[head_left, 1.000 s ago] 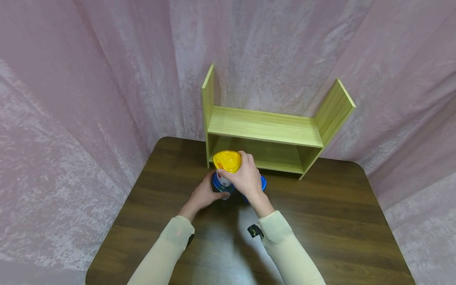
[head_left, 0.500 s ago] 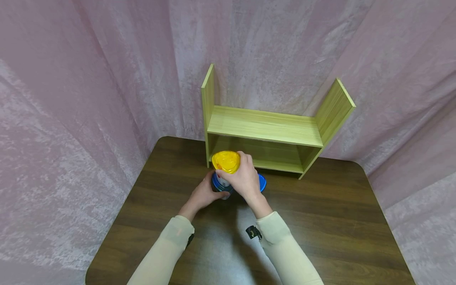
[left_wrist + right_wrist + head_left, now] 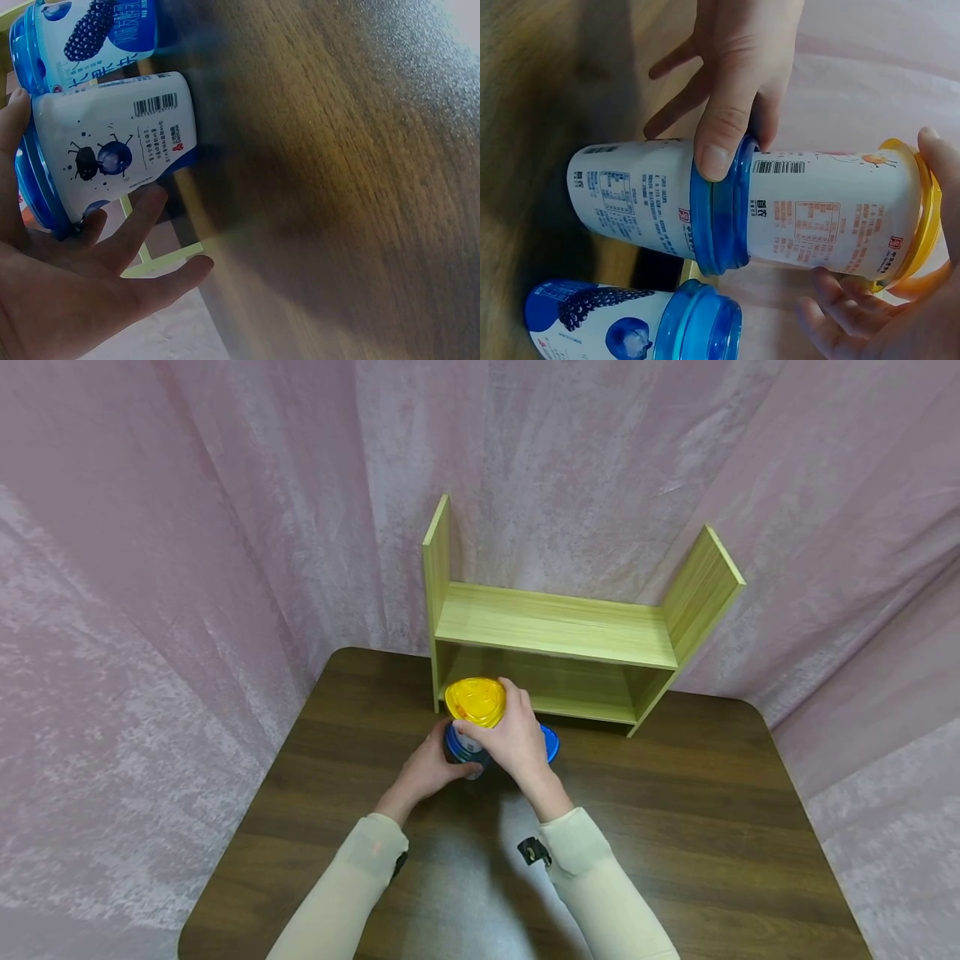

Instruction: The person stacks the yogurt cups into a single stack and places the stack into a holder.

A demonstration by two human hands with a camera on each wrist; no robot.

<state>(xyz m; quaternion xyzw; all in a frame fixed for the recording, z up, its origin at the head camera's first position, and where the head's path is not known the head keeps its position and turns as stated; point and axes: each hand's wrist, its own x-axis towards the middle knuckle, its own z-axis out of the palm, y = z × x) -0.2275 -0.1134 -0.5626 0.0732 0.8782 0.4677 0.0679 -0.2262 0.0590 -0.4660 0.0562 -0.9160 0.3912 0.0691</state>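
Note:
A white yogurt cup with a yellow lid [image 3: 475,702] stands upright on the lid of a white cup with a blue lid [image 3: 637,199]. My right hand [image 3: 517,735] grips the upper cup around its lid, thumb on the near side. Lower down, my left hand [image 3: 427,768] holds the bottom cup at its blue rim between thumb and index finger, other fingers spread, as the right wrist view shows. A second blue-lidded cup [image 3: 600,319] with berry pictures stands close to the right of the bottom cup, mostly behind my right hand in the head view.
Just behind the cups stands a light wooden two-tier shelf [image 3: 558,625] with tall side panels. The brown wooden table [image 3: 697,827] bears everything. Pink curtains [image 3: 300,485] hang behind and at both sides.
My right hand and the yellow-lidded cup have shifted very slightly left over the cup below. My left hand has stayed in place.

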